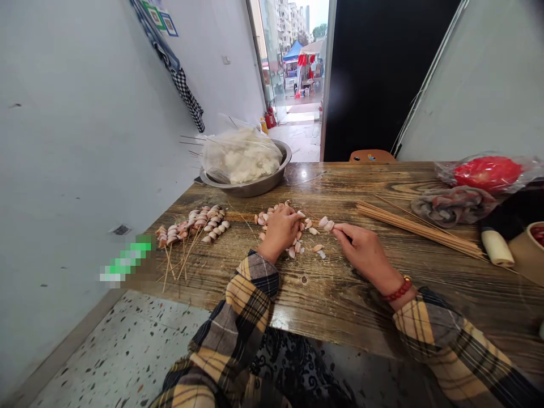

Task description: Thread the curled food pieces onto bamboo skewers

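Loose garlic cloves [291, 251] lie in a small pile on the wooden table, partly hidden under my left hand [280, 225]. That hand rests over the pile with its fingers bent down; whether a clove is between them cannot be made out. My right hand [361, 248] is closed in a pinch on a skewer, with a couple of garlic cloves [327, 224] threaded at its tip. Most of this skewer is hidden by the fingers. To the left lie several finished-looking garlic skewers [193, 225], side by side, their bare sticks pointing toward me.
A bundle of bare bamboo skewers [419, 229] lies right of my right hand. Behind the pile stands a metal basin [255, 190] holding a plastic bag [242, 153] with pale contents. At the right are a grey cloth [457, 205], a red bagged item [488, 171] and a bowl [527, 249].
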